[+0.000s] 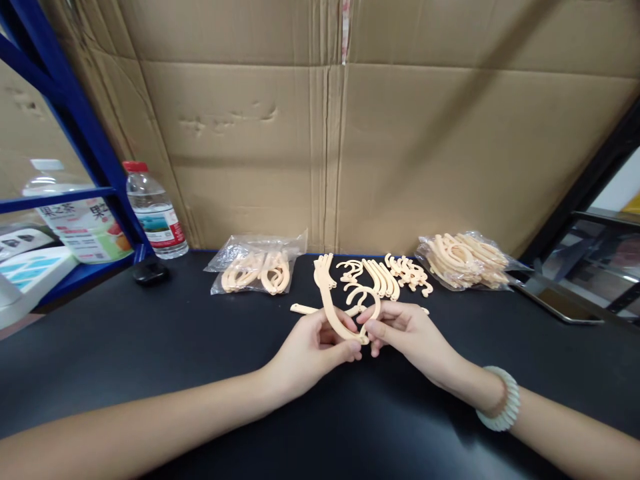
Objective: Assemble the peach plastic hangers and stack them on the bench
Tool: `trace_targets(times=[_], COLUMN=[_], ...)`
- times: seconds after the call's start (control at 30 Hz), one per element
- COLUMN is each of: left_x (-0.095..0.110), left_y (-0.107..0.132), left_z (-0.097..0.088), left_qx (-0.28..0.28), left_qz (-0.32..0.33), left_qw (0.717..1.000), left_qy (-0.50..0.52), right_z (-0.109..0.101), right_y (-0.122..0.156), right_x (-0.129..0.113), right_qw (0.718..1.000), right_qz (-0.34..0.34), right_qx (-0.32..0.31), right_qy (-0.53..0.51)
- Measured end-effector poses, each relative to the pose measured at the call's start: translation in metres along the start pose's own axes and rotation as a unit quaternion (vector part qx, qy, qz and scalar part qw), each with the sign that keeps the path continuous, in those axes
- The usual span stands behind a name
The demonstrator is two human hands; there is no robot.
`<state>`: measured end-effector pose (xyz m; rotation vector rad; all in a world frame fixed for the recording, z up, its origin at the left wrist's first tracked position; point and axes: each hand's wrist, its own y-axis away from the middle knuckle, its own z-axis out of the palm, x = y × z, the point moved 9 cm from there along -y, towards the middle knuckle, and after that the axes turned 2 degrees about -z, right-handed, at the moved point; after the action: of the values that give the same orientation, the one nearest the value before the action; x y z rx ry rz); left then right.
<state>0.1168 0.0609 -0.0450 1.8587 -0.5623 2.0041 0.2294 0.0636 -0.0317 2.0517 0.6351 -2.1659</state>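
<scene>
Between thumb and fingers, my left hand [320,347] grips a long, curved beige plastic hanger arm [330,310], tilted up and away to the left. My right hand [400,327] pinches a beige hanger hook [376,303], its open curve pointing up and left. The lower ends of both parts meet between my fingertips; whether they are joined I cannot tell. Just beyond my hands lies another straight-looking beige piece [303,309], partly hidden by them. Further back are a small stack of arms [327,267], loose hooks [351,270], a row of arms [383,279] and more small hooked pieces [407,273].
Clear bags of beige hanger parts lie at the back left [250,267] and back right [463,260]. On the left stand a red-capped water bottle [156,213] and a dark mouse-like object [151,272]. A phone-like slab [560,303] rests at the right, before a cardboard wall [250,133].
</scene>
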Motion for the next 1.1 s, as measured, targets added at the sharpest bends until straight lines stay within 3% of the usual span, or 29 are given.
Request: trace_targets(times=[0.1, 0.2, 0.3, 0.37, 0.5, 0.6, 0.73, 0.9, 0.97, 1.1], left_x=[0.0, -0.001, -0.004, -0.005, -0.008, -0.008, -0.006, -0.003, -0.002, -0.002], left_y=[0.0, -0.001, -0.002, -0.002, -0.002, -0.002, -0.002, -0.001, -0.001, -0.001], left_z=[-0.003, -0.009, -0.013, -0.015, -0.017, -0.017, -0.015, -0.015, -0.015, -0.015], left_qx=[0.019, 0.045, 0.06, 0.065, 0.066, 0.064, 0.058, 0.058, 0.058, 0.05], left_qz=[-0.02, -0.042, -0.056, -0.057, -0.065, -0.066, -0.058, -0.056, -0.059, -0.056], left_qw=[0.999, 0.998, 0.995, 0.994, 0.991, 0.99, 0.991, 0.991, 0.99, 0.99], left_qy=[0.019, 0.032, 0.049, 0.062, 0.096, 0.107, 0.105, 0.108, 0.112, 0.12], right_z=[-0.011, -0.038, -0.067, -0.074, -0.06, -0.054, -0.055, -0.057, -0.064, -0.078], right_y=[-0.002, -0.009, -0.018, -0.024, -0.032, -0.037, -0.041, -0.039, -0.036, -0.024], right_x=[0.004, -0.002, -0.014, -0.024, -0.024, -0.011, -0.005, -0.019, -0.027, -0.029], right_qw=[1.0, 0.997, 0.978, 0.942, 0.837, 0.808, 0.816, 0.835, 0.869, 0.956], right_qz=[0.006, -0.026, -0.079, -0.132, -0.234, -0.24, -0.232, -0.238, -0.22, -0.143], right_qx=[0.016, 0.064, 0.11, 0.109, 0.039, 0.009, 0.006, 0.045, 0.093, 0.173], right_qy=[0.003, 0.034, 0.156, 0.288, 0.493, 0.538, 0.529, 0.494, 0.433, 0.186])
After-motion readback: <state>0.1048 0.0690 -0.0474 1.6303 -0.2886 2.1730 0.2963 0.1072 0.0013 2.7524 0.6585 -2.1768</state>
